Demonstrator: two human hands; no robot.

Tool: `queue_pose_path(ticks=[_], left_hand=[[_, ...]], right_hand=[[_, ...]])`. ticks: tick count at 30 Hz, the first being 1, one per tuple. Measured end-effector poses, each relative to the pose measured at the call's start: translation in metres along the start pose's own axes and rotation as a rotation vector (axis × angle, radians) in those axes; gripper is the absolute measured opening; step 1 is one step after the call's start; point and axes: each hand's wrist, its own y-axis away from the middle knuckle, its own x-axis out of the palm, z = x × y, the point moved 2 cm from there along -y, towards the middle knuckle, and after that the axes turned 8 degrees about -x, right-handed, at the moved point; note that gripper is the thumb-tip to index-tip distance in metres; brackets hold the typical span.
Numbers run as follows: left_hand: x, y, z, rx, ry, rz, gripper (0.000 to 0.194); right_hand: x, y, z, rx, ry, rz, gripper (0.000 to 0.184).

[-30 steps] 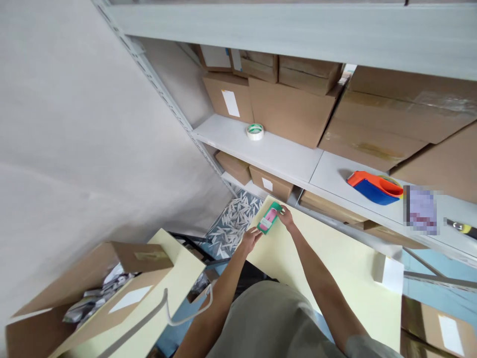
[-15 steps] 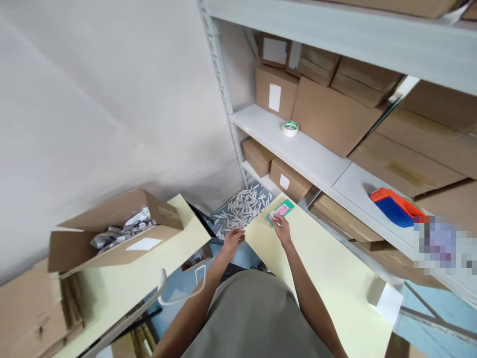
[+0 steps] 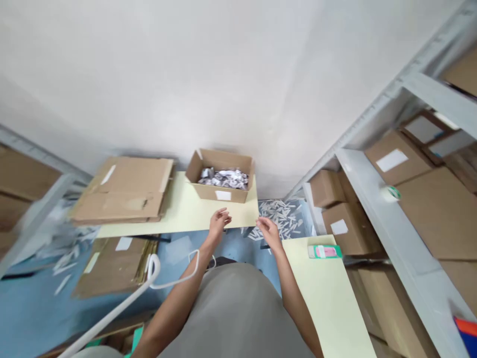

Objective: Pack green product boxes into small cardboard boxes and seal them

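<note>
My left hand (image 3: 219, 222) hovers over the near edge of a pale yellow table (image 3: 179, 211), fingers loosely spread and holding nothing. My right hand (image 3: 268, 231) hangs open between the two tables, also with nothing in it. A green and pink packet (image 3: 324, 251) lies flat at the far end of the right pale yellow table (image 3: 328, 298), a little right of my right hand. An open cardboard box (image 3: 221, 175) filled with crumpled silvery wrappers stands on the table just beyond my left hand.
Flattened cardboard (image 3: 124, 189) is stacked on the left part of the table, more on the blue floor (image 3: 115, 261). White scraps (image 3: 279, 221) litter the floor. A metal shelf (image 3: 380, 209) on the right holds cardboard boxes and a tape roll (image 3: 392, 192).
My view has swung left from the shelf to the box on the table. My right hand let go of the green and pink packet, which stays on the right table. Both hands moved left.
</note>
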Motion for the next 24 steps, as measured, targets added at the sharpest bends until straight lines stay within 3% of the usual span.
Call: queue_pose_path(ticks=[6,9,11,13,16,24], left_hand=[[-0.188,-0.049,-0.076,-0.017,0.276,-0.477,0.023],[-0.259,-0.066,-0.101,-0.04,0.32,-0.58,0.025],[-0.294,-0.077,-0.113,-0.061,0.326,-0.609,0.025],[-0.317,-0.087,-0.123,-0.083,0.334,-0.618,0.024],[-0.334,-0.1,-0.132,-0.113,0.36,-0.595,0.019],[-0.348,-0.111,-0.139,-0.146,0.473,-0.557,0.017]], right_hand=[[0.135,-0.014,0.009,0.052,0.019,0.201,0.052],[0.196,-0.014,0.011,0.08,0.02,0.251,0.051],[0.233,-0.012,0.013,0.101,0.017,0.275,0.05],[0.263,-0.007,0.015,0.119,0.02,0.308,0.05],[0.292,-0.001,0.018,0.131,0.035,0.356,0.05],[0.318,0.012,0.021,0.147,0.089,0.342,0.054]])
